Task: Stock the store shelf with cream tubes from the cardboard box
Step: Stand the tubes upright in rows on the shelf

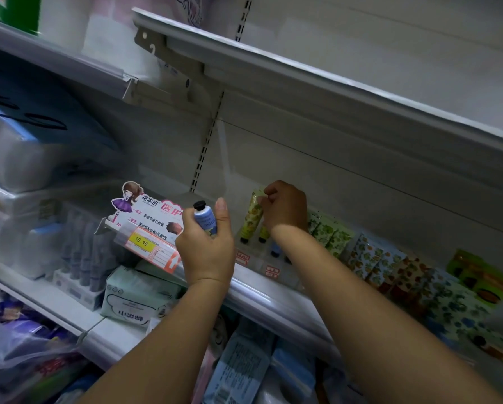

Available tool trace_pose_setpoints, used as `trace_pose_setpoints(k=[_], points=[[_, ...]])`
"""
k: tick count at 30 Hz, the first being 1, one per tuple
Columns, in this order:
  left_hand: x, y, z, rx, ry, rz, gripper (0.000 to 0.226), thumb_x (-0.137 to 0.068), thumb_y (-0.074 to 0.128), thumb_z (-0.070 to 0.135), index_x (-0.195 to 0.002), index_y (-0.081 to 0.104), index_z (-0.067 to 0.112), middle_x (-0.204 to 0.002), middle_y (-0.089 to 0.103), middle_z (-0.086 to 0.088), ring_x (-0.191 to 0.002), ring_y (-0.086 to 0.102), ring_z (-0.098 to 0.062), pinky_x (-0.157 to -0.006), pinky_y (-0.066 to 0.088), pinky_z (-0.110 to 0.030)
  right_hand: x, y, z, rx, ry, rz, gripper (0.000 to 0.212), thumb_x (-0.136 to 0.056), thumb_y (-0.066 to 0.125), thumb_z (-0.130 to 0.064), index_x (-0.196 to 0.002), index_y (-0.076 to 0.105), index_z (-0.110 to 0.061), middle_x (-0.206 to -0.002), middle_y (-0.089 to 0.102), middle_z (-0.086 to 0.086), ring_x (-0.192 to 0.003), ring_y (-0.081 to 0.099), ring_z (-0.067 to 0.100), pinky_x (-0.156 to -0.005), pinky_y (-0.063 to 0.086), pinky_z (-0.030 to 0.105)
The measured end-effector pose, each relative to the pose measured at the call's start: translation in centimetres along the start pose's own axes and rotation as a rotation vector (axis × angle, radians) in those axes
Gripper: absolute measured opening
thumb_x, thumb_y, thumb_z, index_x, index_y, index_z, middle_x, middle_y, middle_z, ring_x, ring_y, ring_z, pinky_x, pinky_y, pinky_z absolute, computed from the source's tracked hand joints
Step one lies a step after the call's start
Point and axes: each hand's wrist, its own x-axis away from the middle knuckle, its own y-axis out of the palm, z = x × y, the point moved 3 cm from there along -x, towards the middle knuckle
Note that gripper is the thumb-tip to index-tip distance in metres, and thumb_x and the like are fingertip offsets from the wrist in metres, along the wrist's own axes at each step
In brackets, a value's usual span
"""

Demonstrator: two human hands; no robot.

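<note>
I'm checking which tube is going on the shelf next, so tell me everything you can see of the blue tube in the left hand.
The blue tube is small, with a pale blue body, dark print too blurred to read and a black screw cap at its top. It looks like soft plastic. It stands nearly upright, cap up, tilted slightly left, gripped in the left hand between thumb and fingers. Its lower end is hidden by the hand. It is held in front of the shelf edge, not yet on the shelf.

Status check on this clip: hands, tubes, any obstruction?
Left hand holding blue tube, cap up. Right hand gripping yellow tube on shelf. Nothing blocking.
</note>
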Motion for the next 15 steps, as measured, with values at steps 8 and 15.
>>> trace_pose_setpoints(k=[8,15], points=[[0.1,0.0,0.1,-0.002,0.001,-0.012,0.049,-0.082,0.042,0.077,-0.079,0.044,0.029,-0.069,0.067,-0.011,-0.061,0.069,-0.026,-0.057,0.056,-0.038,-0.2,-0.5,0.5,-0.081,0.021,0.005,0.018,-0.091,0.071,-0.017,-0.106,0.069,-0.007,-0.104,0.07,0.012,-0.091,0.068,0.027,-0.084,0.056,0.034],[0.0,0.0,0.0,-0.014,-0.036,-0.073,0.066,-0.083,0.033,0.083,-0.08,0.055,0.021,-0.069,0.068,-0.013,-0.074,0.07,-0.028,-0.075,0.058,-0.042,3.1,-4.2,-0.1,-0.391,0.139,0.203,0.013,-0.086,0.077,-0.016,-0.093,0.068,-0.01,-0.076,0.067,-0.003,-0.077,0.069,0.02,-0.072,0.057,0.028]])
